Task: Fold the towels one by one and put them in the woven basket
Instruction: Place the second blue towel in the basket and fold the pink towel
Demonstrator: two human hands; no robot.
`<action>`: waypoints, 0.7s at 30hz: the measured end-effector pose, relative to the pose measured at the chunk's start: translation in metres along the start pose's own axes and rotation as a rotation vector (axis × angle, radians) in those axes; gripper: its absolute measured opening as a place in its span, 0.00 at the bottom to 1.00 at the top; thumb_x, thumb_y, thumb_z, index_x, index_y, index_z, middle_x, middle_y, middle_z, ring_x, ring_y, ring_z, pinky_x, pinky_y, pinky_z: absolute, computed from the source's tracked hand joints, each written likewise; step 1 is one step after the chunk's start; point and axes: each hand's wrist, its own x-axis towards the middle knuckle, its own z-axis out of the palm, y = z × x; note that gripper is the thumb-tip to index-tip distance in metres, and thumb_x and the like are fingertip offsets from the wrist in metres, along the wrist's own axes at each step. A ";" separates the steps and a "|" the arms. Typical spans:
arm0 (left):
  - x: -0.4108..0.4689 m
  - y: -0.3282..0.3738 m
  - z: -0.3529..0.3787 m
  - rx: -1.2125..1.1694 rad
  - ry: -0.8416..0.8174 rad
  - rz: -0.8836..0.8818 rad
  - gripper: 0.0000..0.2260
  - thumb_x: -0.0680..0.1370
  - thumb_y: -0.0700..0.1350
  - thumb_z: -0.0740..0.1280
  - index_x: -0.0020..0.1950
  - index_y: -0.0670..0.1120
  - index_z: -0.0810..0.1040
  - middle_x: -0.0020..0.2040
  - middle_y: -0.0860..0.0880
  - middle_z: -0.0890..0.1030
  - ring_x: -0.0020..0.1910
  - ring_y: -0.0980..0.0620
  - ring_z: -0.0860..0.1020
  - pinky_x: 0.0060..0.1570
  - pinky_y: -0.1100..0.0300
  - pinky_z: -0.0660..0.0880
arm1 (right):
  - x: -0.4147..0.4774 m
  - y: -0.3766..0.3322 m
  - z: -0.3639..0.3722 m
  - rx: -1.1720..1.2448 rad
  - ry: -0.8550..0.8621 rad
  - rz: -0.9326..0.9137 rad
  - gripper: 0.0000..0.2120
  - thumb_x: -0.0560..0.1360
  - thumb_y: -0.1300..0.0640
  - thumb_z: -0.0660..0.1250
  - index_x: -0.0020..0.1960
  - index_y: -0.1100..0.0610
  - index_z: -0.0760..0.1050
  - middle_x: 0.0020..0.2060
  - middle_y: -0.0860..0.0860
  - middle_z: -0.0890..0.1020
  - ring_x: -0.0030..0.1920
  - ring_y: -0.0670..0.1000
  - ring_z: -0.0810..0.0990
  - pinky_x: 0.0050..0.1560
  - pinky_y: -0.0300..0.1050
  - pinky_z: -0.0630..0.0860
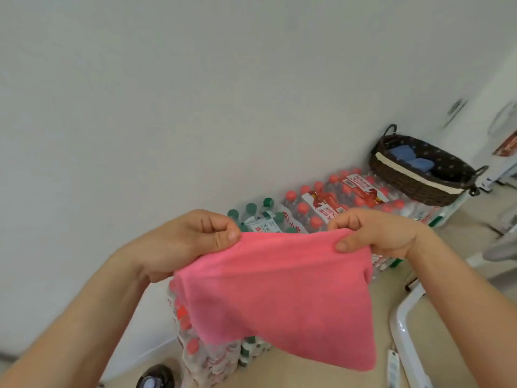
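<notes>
A pink towel (279,292) hangs in the air in front of me, held by its top edge. My left hand (193,236) pinches the top left corner between thumb and curled fingers. My right hand (375,233) pinches the top right corner the same way. The towel droops down to a point at the lower right. The dark woven basket (414,186) with two handles stands at the upper right on top of stacked bottle packs, apart from both hands. Blue folded towels (411,159) lie inside it.
Shrink-wrapped packs of water bottles (316,203) with red and green caps are stacked along the white wall behind and under the towel. A white frame (405,334) runs along the floor at the lower right. A dark round object (155,378) sits on the floor at the bottom.
</notes>
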 end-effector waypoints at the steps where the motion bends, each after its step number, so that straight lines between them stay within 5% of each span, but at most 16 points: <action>1: 0.011 -0.004 -0.004 0.058 -0.007 -0.038 0.09 0.77 0.49 0.65 0.41 0.47 0.81 0.33 0.47 0.76 0.32 0.51 0.71 0.34 0.62 0.68 | -0.001 0.003 -0.015 -0.067 0.018 0.049 0.25 0.60 0.50 0.81 0.47 0.66 0.79 0.40 0.58 0.83 0.37 0.50 0.82 0.37 0.40 0.80; 5: 0.050 -0.024 -0.015 0.283 -0.022 -0.142 0.06 0.81 0.42 0.61 0.52 0.52 0.74 0.33 0.45 0.68 0.32 0.48 0.63 0.31 0.59 0.63 | -0.010 0.013 -0.079 -0.197 0.074 0.202 0.20 0.64 0.53 0.79 0.50 0.64 0.81 0.46 0.63 0.83 0.42 0.56 0.82 0.43 0.46 0.80; 8: 0.077 -0.039 -0.018 0.336 0.019 -0.082 0.10 0.81 0.37 0.58 0.50 0.51 0.75 0.33 0.49 0.70 0.33 0.52 0.66 0.34 0.62 0.65 | -0.009 0.014 -0.126 -0.197 0.141 0.282 0.09 0.68 0.59 0.76 0.46 0.61 0.83 0.45 0.61 0.84 0.42 0.55 0.83 0.41 0.46 0.80; 11: 0.116 -0.062 -0.027 0.464 0.196 -0.067 0.18 0.81 0.35 0.59 0.42 0.55 0.81 0.39 0.59 0.80 0.37 0.61 0.75 0.42 0.67 0.70 | 0.015 0.024 -0.176 -0.293 0.283 0.328 0.03 0.68 0.60 0.75 0.42 0.58 0.83 0.43 0.58 0.84 0.43 0.56 0.83 0.46 0.50 0.80; 14: 0.163 -0.093 -0.028 0.685 0.389 -0.109 0.20 0.78 0.34 0.61 0.46 0.59 0.83 0.46 0.66 0.81 0.46 0.64 0.77 0.49 0.72 0.68 | 0.057 0.042 -0.227 -0.536 0.416 0.367 0.06 0.67 0.57 0.77 0.42 0.56 0.83 0.41 0.57 0.84 0.40 0.52 0.82 0.48 0.50 0.79; 16: 0.191 -0.110 -0.024 0.819 0.464 -0.219 0.19 0.76 0.38 0.59 0.53 0.59 0.82 0.51 0.60 0.80 0.50 0.57 0.77 0.50 0.64 0.69 | 0.088 0.059 -0.255 -0.674 0.546 0.350 0.06 0.67 0.58 0.75 0.36 0.57 0.79 0.33 0.53 0.80 0.35 0.48 0.76 0.38 0.40 0.74; 21: 0.229 -0.122 -0.017 1.232 0.487 -0.613 0.17 0.76 0.43 0.60 0.55 0.65 0.76 0.45 0.55 0.75 0.49 0.51 0.75 0.44 0.57 0.74 | 0.139 0.100 -0.300 -0.624 0.779 0.242 0.10 0.67 0.61 0.69 0.29 0.52 0.73 0.27 0.47 0.75 0.31 0.49 0.75 0.29 0.42 0.66</action>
